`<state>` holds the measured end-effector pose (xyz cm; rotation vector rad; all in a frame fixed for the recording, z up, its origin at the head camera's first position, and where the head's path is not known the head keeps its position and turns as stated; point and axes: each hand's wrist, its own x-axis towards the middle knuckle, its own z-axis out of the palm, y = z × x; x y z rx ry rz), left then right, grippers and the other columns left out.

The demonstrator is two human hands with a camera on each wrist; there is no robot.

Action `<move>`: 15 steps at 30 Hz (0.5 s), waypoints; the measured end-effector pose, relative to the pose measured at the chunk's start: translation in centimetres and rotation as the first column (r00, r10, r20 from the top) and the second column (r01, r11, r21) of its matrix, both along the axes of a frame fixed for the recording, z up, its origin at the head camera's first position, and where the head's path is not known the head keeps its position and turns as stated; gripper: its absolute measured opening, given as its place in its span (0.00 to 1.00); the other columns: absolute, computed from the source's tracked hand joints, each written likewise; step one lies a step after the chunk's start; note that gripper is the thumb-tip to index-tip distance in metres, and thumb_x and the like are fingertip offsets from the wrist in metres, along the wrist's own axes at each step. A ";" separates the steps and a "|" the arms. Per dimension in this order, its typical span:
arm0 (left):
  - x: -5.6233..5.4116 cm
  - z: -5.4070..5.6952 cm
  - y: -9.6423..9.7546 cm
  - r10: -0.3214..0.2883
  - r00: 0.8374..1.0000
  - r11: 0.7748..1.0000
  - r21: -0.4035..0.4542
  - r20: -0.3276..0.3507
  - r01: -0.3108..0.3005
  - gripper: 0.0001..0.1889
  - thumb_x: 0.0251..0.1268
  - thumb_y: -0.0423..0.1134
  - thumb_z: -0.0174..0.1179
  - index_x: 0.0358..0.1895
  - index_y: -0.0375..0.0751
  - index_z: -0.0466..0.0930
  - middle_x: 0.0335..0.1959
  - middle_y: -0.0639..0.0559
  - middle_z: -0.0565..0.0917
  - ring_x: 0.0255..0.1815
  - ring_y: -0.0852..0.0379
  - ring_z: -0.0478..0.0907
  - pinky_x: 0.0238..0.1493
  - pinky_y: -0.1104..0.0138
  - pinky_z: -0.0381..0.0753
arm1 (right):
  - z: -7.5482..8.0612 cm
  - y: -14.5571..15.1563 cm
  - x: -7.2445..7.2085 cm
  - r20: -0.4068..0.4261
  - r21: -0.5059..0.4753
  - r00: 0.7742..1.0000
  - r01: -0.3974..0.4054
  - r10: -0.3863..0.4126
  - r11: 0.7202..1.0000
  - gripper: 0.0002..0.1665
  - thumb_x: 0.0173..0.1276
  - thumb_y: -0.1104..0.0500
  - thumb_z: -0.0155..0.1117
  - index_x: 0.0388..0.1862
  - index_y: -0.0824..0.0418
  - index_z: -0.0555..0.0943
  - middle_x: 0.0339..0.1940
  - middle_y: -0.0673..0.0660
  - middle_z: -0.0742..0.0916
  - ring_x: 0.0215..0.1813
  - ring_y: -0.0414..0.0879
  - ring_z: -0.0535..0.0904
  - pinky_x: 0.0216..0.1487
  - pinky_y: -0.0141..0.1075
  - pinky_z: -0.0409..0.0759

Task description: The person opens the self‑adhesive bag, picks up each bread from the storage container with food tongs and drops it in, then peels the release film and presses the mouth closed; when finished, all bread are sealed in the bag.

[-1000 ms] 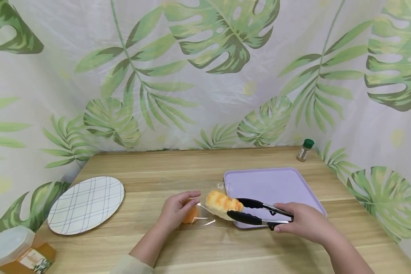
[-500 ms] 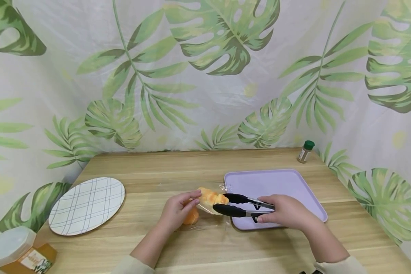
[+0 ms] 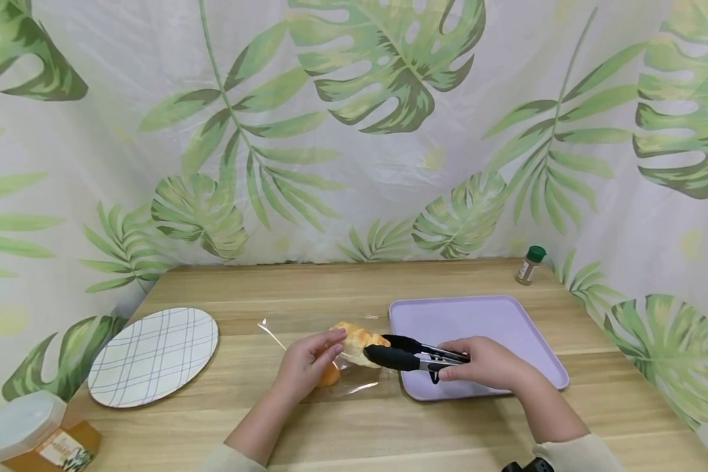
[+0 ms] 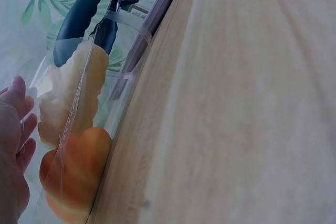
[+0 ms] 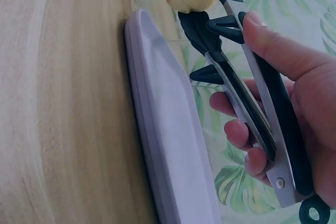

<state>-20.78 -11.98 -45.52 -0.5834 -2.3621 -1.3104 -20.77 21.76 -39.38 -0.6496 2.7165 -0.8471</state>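
Bread roll (image 3: 360,342), golden and ridged, caught by one end between the black heads of kitchen tongs (image 3: 402,359); seen through the film of a clear plastic bag (image 3: 362,388) in the left wrist view, near the lilac tray (image 3: 460,321) and close to a smooth orange bun (image 3: 328,376); hard to tell how deep inside; tongs gripped in the right hand (image 3: 486,360), thumb on one arm and fingers round the other, heads set narrowly apart with the roll between; left hand (image 3: 305,360) at the bag, close to the roll, fingers loosely bent; no telling whether pinching the film or merely resting against it.

Likely light, soft and easily dented, perhaps apt to swivel when held by one end; probably best taken across the thick middle with gentle, even pressure; film thin and limp, likely slick and clinging, best taken at the rim of the mouth.

Orange lettering on the front label (image 3: 61,448) of the amber-filled jar (image 3: 20,452), beside a green leafy print, too blurred to read; pale label (image 3: 526,269) on the green-capped seasoning shaker (image 3: 532,263), too small to make out; no brand legible on the tongs.
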 end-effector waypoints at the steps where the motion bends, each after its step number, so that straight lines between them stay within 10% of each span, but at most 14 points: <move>1: 0.0 0.0 0.0 0.001 1.000 1.000 -0.003 -0.001 -0.001 0.11 0.63 0.35 0.65 0.47 0.43 0.87 0.49 0.51 0.88 0.54 0.47 0.84 0.56 0.57 0.83 | -0.1 0.1 0.0 0.000 -0.005 1.000 -0.006 0.006 1.000 0.36 0.58 0.40 0.72 0.59 0.60 0.81 0.43 0.49 0.88 0.44 0.41 0.79 0.48 0.41 0.79; 15: -0.1 0.0 -0.1 -0.010 1.000 1.000 -0.011 -0.015 0.009 0.09 0.64 0.35 0.64 0.46 0.44 0.87 0.51 0.50 0.87 0.56 0.47 0.83 0.56 0.57 0.83 | -0.4 -0.9 -1.5 0.061 -0.010 0.997 0.042 -0.041 0.999 0.38 0.56 0.40 0.74 0.61 0.60 0.80 0.42 0.50 0.88 0.39 0.42 0.76 0.41 0.36 0.75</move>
